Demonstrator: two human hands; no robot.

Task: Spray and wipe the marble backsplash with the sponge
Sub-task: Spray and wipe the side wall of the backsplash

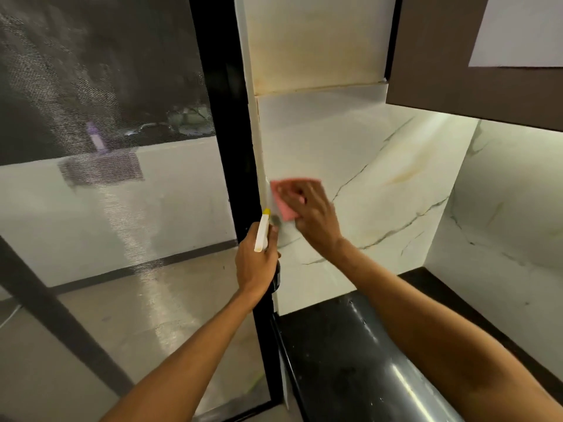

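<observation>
The marble backsplash [380, 166] is white with grey and yellowish veins and runs from the black frame at its left edge to the corner on the right. My right hand [310, 214] presses a pink sponge [281, 199] flat against the marble near that left edge. Just below and left of it, my left hand [257, 263] grips a spray bottle with a white trigger head and yellow nozzle [262, 231]. The nozzle points up towards the sponge. The bottle's body is mostly hidden behind my hand.
A black countertop [350, 354] lies below the backsplash. A brown wall cabinet [475, 71] overhangs at the upper right. A black frame [231, 147] holds a mesh screen [100, 117] on the left. A second marble wall [502, 208] meets the backsplash at the right corner.
</observation>
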